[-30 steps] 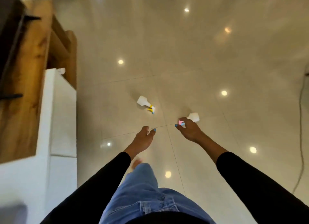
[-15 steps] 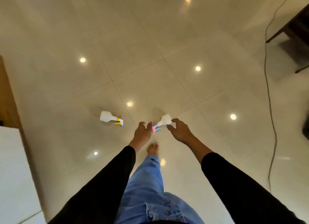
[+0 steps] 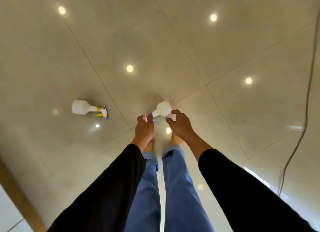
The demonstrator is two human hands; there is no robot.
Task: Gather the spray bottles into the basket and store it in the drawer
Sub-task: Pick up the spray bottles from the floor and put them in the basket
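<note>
A white spray bottle with a pink head [image 3: 162, 109] is in front of me, just above my feet. My left hand [image 3: 144, 129] pinches its pink head and neck between thumb and fingers. To the right of the bottle's body, my right hand [image 3: 180, 124] is held with curled fingers spread, slightly apart from it. A second white spray bottle with a yellow trigger [image 3: 84, 108] lies on its side on the floor to the left, untouched. No basket or drawer is in view.
The floor is glossy beige tile [image 3: 190, 50] with bright light reflections. A thin dark cable [image 3: 306, 110] runs down the right side. A wooden edge [image 3: 15, 188] and a white cabinet corner [image 3: 7, 216] sit at the bottom left. My bare feet are below my hands.
The view swung right, so the cabinet slid out to the left. The pink-headed bottle went from my right hand to my left hand, and my right hand has come open.
</note>
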